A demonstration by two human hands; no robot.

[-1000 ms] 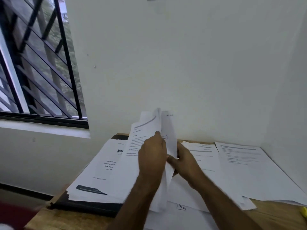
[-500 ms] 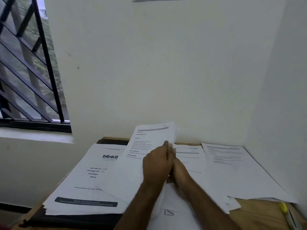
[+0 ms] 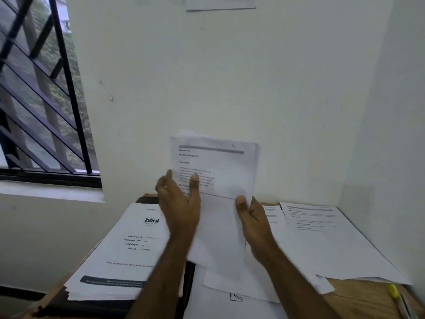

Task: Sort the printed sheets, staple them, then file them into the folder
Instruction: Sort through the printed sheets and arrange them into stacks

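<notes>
Above the middle of the tabletop, in the head view, a thin sheaf of printed sheets stands nearly upright. The right hand pinches its right edge, thumb in front. The left hand, fingers spread and loose, lies at the left edge. The paper looks light and floppy, likely to sag or fan, so both side edges seem the best hold.
</notes>
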